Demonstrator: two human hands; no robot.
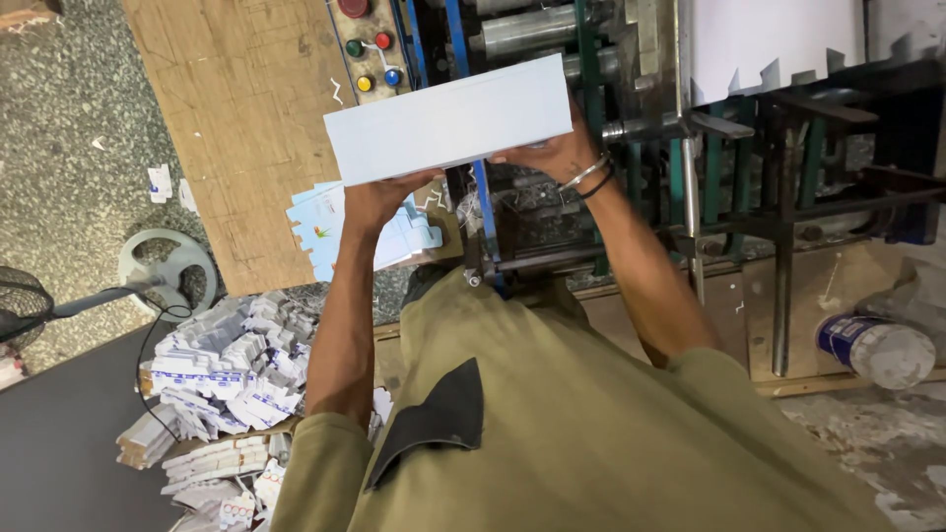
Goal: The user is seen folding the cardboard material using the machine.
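Observation:
I hold a thick stack of pale blue-white card sheets (448,118) up in front of me, tilted, its long edge toward the camera. My left hand (379,195) grips its lower left corner from beneath. My right hand (557,153), with bangles on the wrist, clasps the lower right end. The stack hangs just in front of a green and blue machine (729,148) with metal rollers and a control panel (370,49) of coloured buttons. My olive shirt fills the lower frame.
A stack of die-cut blue cards (320,232) lies by a wooden board (236,118). Heaps of cut card scraps (232,369) cover the floor at left, near a fan base (163,266). A white and blue container (877,350) lies at right.

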